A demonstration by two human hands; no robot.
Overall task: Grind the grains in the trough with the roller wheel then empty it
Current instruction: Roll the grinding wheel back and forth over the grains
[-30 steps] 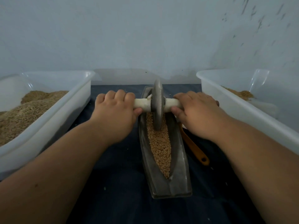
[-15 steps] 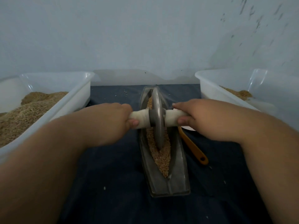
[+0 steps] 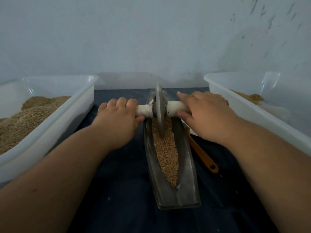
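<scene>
Left hand (image 3: pixel 116 123) grips roller wheel (image 3: pixel 159 105); right hand (image 3: pixel 207 116) probably.

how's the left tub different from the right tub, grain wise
The left tub holds a big heap of grain; the right tub holds only a small pile near its far side. The left tub's floor is mostly covered, the right tub's mostly bare. Both are white plastic tubs flanking the trough.
</scene>
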